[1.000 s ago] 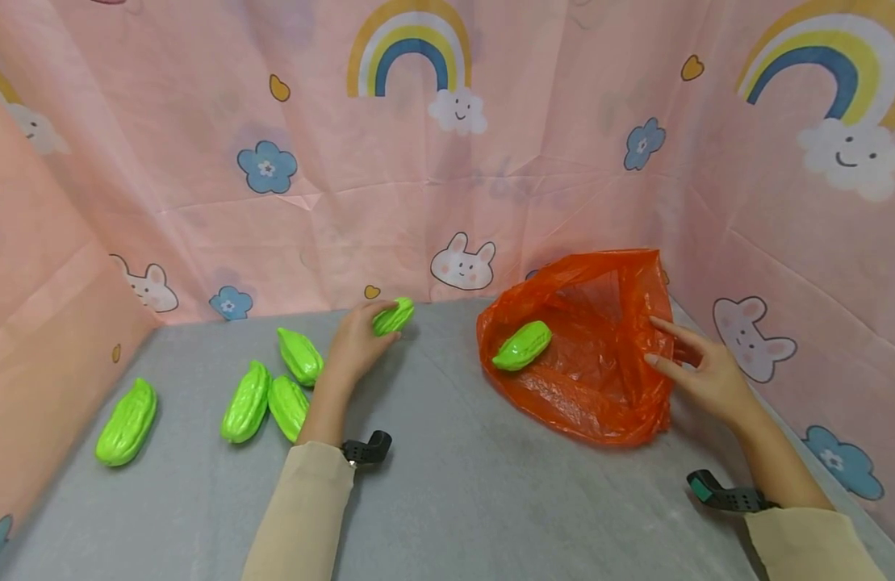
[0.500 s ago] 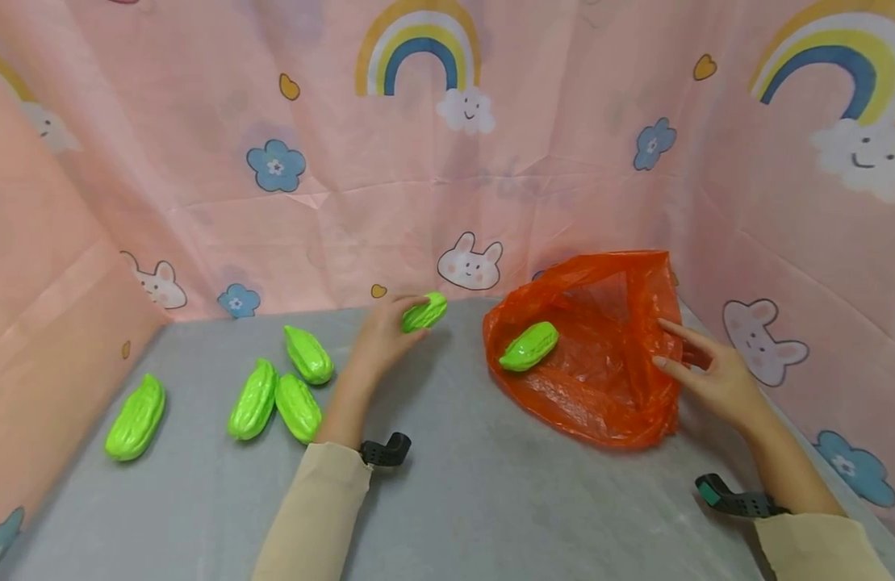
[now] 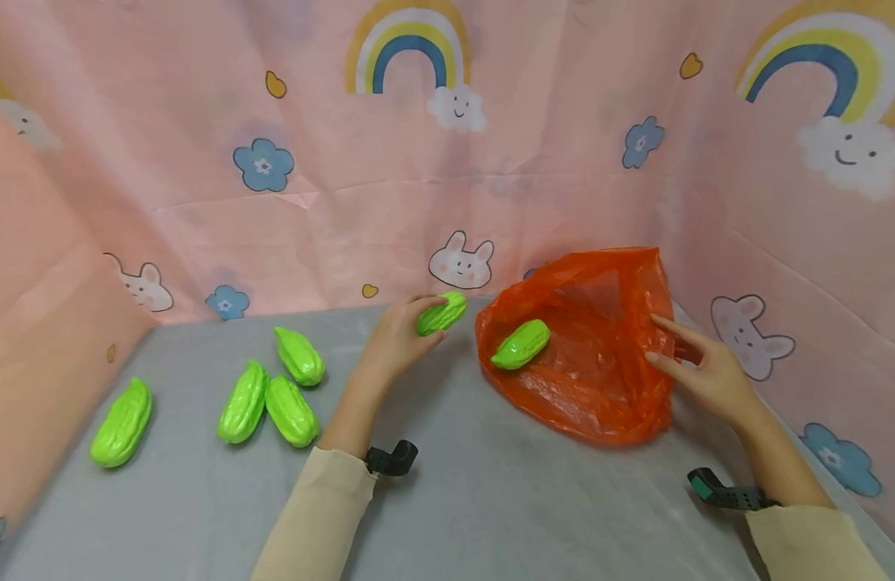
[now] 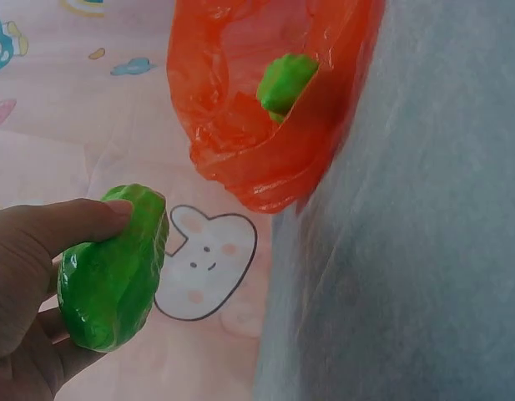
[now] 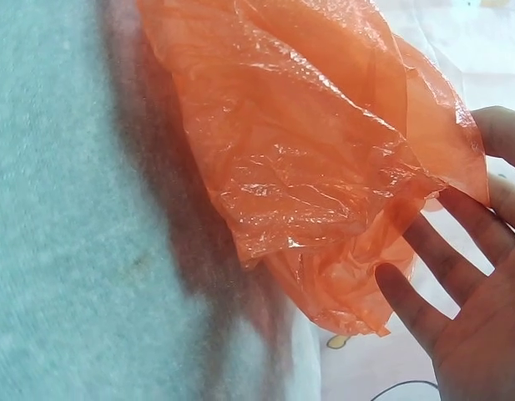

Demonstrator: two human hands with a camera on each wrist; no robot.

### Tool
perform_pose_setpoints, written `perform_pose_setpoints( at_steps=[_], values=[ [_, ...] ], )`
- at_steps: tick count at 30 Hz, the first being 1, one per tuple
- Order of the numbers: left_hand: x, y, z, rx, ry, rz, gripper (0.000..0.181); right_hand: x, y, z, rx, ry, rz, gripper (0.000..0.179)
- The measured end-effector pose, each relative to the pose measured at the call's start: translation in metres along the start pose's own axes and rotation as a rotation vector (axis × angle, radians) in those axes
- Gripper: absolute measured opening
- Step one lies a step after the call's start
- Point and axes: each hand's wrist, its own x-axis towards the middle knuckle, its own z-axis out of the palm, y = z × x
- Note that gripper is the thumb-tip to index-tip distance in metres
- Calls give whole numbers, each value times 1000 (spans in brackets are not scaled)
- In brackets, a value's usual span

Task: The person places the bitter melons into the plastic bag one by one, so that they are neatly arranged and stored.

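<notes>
My left hand [image 3: 399, 335] holds a green bitter melon [image 3: 443, 313] above the table, left of an orange-red plastic bag [image 3: 585, 403]. In the left wrist view, the thumb lies over this held bitter melon [image 4: 115, 276] and the fingers are behind it. Another bitter melon [image 3: 521, 344] lies inside the bag's mouth, which faces me. My right hand [image 3: 708, 375] holds the bag's right rim, with the film between thumb and fingers; in the right wrist view the bag [image 5: 299, 150] partly covers the fingertips.
On the left of the grey table [image 3: 491, 500] lie several bitter melons: one far left [image 3: 122, 424], and a cluster with one at its back [image 3: 299, 357]. A pink printed cloth [image 3: 345, 234] walls the back and sides.
My left hand has carried the bitter melon rightward, closer to the bag. The right hand and the bag stay in place; the head view shifts slightly.
</notes>
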Motion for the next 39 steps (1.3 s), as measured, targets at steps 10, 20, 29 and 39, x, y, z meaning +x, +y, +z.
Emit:
perform_pose_setpoints(
  at_steps=[10,20,29,39],
  values=[
    [8,11,5,-1,-21,23,45,7,-4,6,20,-6,-11,62],
    [25,44,17,-38,-47,-3,46,8,-4,2,24,17,0,62],
    [29,60,30,-137,5,-1,47,6,-5,2,33,37,-41,60],
    [28,57,37,-220,-7,-14,48,1,0,-1,24,35,-49,60]
  ],
)
